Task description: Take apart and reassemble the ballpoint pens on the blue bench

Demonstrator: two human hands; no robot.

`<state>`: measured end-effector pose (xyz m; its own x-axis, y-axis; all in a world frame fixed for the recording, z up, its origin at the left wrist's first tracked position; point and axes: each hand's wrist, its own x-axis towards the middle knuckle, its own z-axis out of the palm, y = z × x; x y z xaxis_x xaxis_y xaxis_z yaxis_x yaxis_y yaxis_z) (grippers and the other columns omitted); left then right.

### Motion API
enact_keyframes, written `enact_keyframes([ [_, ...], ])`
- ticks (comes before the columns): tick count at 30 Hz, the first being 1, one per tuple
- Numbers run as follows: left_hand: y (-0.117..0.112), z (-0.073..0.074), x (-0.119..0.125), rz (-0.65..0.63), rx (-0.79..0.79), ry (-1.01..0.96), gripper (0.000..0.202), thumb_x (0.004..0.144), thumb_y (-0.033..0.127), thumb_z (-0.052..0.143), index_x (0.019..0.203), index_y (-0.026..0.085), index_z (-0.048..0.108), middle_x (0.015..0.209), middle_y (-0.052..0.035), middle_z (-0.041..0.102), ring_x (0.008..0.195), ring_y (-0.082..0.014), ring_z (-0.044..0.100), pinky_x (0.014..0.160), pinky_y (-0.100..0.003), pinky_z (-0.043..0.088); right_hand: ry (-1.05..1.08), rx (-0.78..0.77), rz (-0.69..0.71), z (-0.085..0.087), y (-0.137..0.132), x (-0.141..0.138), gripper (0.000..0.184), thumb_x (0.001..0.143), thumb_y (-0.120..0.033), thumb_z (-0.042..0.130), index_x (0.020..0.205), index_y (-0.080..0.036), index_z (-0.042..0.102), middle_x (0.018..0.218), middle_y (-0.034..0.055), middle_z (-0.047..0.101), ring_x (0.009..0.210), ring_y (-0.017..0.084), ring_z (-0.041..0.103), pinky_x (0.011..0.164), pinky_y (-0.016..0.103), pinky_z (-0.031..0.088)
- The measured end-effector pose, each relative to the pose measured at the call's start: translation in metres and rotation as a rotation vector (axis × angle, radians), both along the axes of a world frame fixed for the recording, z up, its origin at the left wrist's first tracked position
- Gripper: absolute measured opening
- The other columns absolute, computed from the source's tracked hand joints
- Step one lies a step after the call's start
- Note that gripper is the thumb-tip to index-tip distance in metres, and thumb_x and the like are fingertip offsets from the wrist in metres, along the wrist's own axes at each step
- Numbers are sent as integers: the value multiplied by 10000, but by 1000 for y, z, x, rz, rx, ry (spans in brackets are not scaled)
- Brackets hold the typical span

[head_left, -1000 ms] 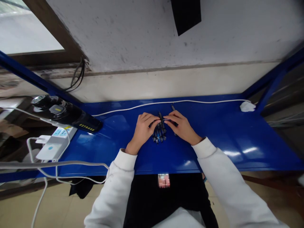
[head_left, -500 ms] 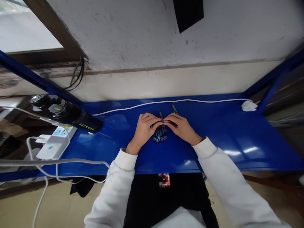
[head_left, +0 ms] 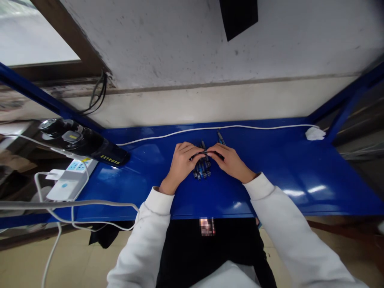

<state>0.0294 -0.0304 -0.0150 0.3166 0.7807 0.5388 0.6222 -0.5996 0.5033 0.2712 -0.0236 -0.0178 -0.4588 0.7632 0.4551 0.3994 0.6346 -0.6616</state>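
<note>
Closest to us, our black trousers [head_left: 186,252] reach in under the front edge of the blue desk [head_left: 279,160], and our white sleeves [head_left: 147,236] stretch forward over it. Off to our left, a white power strip [head_left: 67,184] sits by the desk's end among loose white cords [head_left: 99,205]. A cluster of dark pens [head_left: 200,173], some with blue parts, lies on the desk, partly covered by our hands. Just over it, our left hand [head_left: 184,160] and right hand [head_left: 229,159] face each other, the fingers of both clamped on one dark pen [head_left: 206,152], held crosswise. Our grip hides much of it, so we cannot tell whether it is whole. Just beyond our right hand lies a lone pen [head_left: 221,138]; well to the left is a black bottle [head_left: 100,150]. Farther back, a white cable [head_left: 180,133] runs along the desk toward a white wad [head_left: 315,133], before the wall [head_left: 180,52].
</note>
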Motion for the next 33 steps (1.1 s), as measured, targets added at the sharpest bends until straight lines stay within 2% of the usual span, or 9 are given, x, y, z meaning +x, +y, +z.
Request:
enact_keyframes([
  [3,0,0,0,-11,20,-13,105,1046,359,826,1103,276,856,1078,-34,880,1045,-257,757,994,-478,502,-14,-11,-5,0,-1,-1,163,1186,-314,556,1235,-273,706,1130,75,787,1005,266,770,923,441,620],
  [6,0,1,1,-6,14,-11,100,1046,359,828,1099,280,855,1075,-28,880,1040,-255,756,989,-480,500,-1,-21,-48,-4,-2,-2,136,1162,-327,597,1254,-271,681,1159,86,795,1024,276,778,918,437,632],
  [11,1,-1,0,-2,23,-6,96,1050,356,821,1091,274,851,1063,-34,876,1018,-260,758,972,-486,509,-22,-36,-33,-2,-1,-1,96,1154,-317,610,1188,-268,686,1135,78,806,1027,284,775,937,463,615],
  [16,2,-4,-1,3,17,22,117,1060,378,808,1095,276,855,1059,-47,874,1011,-269,760,975,-500,515,-68,-10,-32,0,-1,0,183,1189,-389,567,1144,-276,704,1089,71,813,1002,290,761,949,485,596],
  [22,1,-5,-1,1,54,17,120,1067,370,799,1097,263,844,1047,-40,871,998,-258,752,944,-476,512,-29,-8,-71,-5,-2,-1,133,1151,-374,628,1238,-276,655,1171,90,791,1046,295,768,953,470,606],
  [25,2,-6,-1,7,45,27,123,1064,376,801,1098,266,846,1049,-45,869,999,-262,751,946,-479,513,-40,-3,-45,-3,-2,-1,119,1170,-372,594,1162,-270,654,1103,81,785,1017,289,758,946,468,593],
  [28,2,-7,-2,11,23,41,133,1061,389,805,1102,271,850,1057,-53,868,1008,-269,752,956,-487,516,-56,-3,-45,0,-1,0,189,1191,-406,558,1111,-272,664,1071,75,795,980,285,757,918,461,585],
  [33,2,-7,-1,16,25,35,128,1069,384,793,1095,272,848,1047,-50,865,1003,-268,748,948,-486,518,-31,-10,-70,-1,-3,-2,153,1168,-415,596,1189,-274,653,1127,88,795,1019,295,769,937,468,595],
])
